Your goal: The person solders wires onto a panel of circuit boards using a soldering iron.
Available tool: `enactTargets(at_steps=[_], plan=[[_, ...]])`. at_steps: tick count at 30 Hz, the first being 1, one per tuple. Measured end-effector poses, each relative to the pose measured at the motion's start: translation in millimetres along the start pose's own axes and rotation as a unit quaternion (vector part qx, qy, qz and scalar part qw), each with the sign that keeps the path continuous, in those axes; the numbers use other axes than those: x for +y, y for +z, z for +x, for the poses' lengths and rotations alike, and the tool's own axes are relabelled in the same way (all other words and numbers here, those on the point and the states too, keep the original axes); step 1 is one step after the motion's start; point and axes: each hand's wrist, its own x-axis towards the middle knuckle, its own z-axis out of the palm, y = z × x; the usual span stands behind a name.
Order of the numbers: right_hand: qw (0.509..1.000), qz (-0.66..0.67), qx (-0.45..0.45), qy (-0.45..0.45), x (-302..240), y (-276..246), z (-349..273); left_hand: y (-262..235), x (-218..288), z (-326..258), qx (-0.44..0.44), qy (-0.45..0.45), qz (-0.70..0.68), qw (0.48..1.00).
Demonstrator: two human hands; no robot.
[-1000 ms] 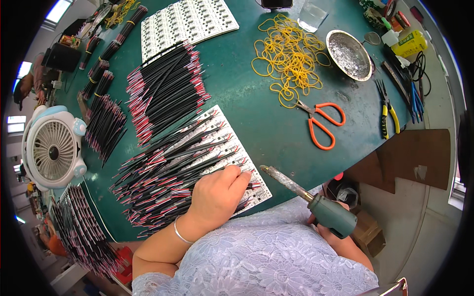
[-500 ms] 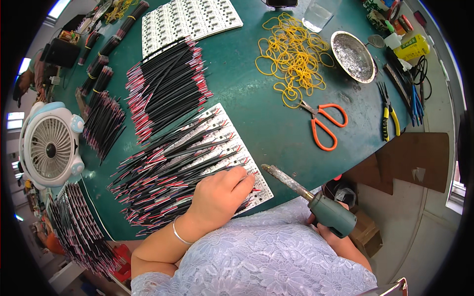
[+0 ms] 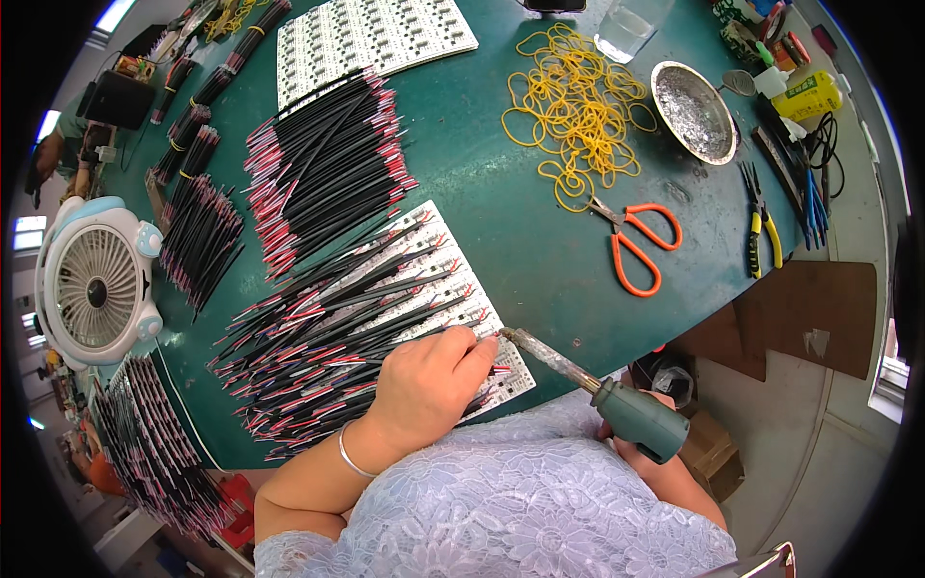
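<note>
My right hand [image 3: 644, 462] is wrapped round the green handle of a soldering iron [image 3: 638, 420], which partly hides the fingers. The iron's tip meets the right edge of a white circuit board sheet [image 3: 514, 378], just by my left fingertips. My left hand [image 3: 424, 383] lies over the board, thumb and fingers pinched on a thin wire that they mostly hide. Many black-sleeved wires [image 3: 328, 323] with red and white ends fan leftward off the board. Their right ends sit in rows on it, and red ends show below my left fingertips.
Behind lie a wire pile [image 3: 332, 173] and more circuit board sheets [image 3: 376, 39]. Yellow rubber bands [image 3: 578, 106], orange-handled scissors [image 3: 631, 241], a metal bowl [image 3: 694, 114] and pliers [image 3: 757, 222] are on the right. A fan [image 3: 96, 289] and wire bundles [image 3: 200, 241] stand left.
The soldering iron has moved slightly left, bringing its tip from beside the board to the board's edge at my left fingertips. My left hand has hardly moved.
</note>
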Motion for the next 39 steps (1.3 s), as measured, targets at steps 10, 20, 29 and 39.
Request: enactTargets(at_steps=[10,20,29,39], plan=[[0.997,0.062,-0.006,0.048,-10,-10,-4,0,1,0,-0.008,-0.01,-0.008,1.0],[0.995,0.076,0.013,0.064,6,-4,-22,0,-2,0,0.008,-0.005,-0.031,0.999],[0.995,0.078,-0.03,0.059,4,-6,-14,0,-2,1,0.001,-0.009,-0.031,0.999],[0.998,0.027,-0.022,0.045,0,-10,-17,2,-1,2,-0.001,-0.01,-0.018,1.0]])
